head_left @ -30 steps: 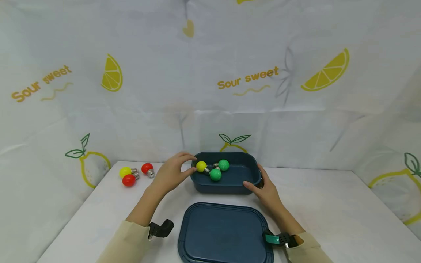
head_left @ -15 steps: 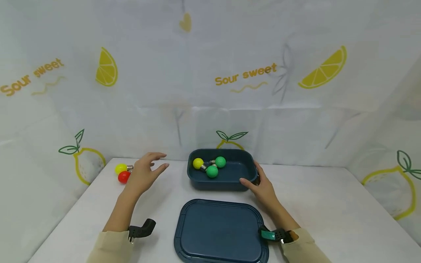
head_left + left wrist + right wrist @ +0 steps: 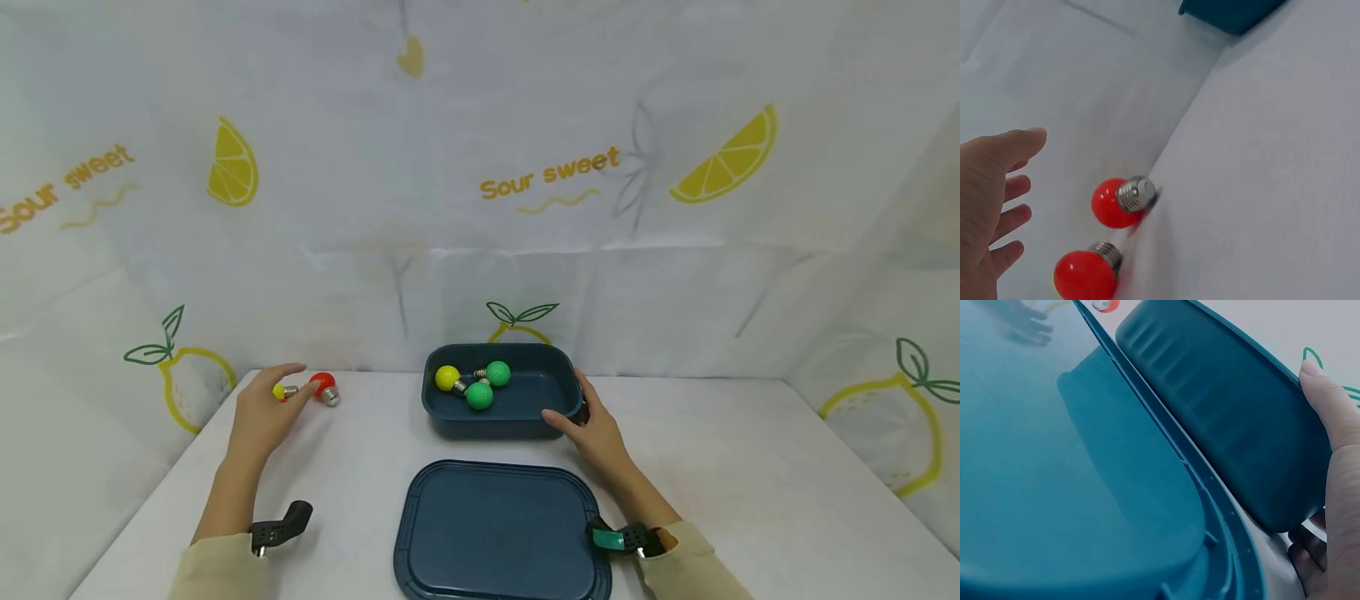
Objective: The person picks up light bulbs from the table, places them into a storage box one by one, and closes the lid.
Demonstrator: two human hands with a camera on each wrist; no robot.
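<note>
My left hand [image 3: 262,408] hovers over the light bulbs at the far left of the table, fingers spread from the thumb and nothing between them. A red light bulb [image 3: 324,382] lies just beyond its thumb tip; a yellow light bulb [image 3: 279,392] shows between thumb and fingers. In the left wrist view a second red light bulb [image 3: 1085,276] appears, mostly covered by the hand in the head view. My right hand [image 3: 596,429] grips the right end of a dark blue box [image 3: 491,427], thumb at the rim. Inside lie a yellow bulb [image 3: 447,377] and two green bulbs [image 3: 480,396].
A dark blue lid [image 3: 502,529] lies flat on the white table [image 3: 750,467] in front of the box, close to my right wrist. Behind the table hangs a white cloth [image 3: 337,208] with lemon prints, meeting its back edge.
My left hand has moved left, away from the box's left rim, to above the bulbs on the table. My right hand has stayed on the box.
</note>
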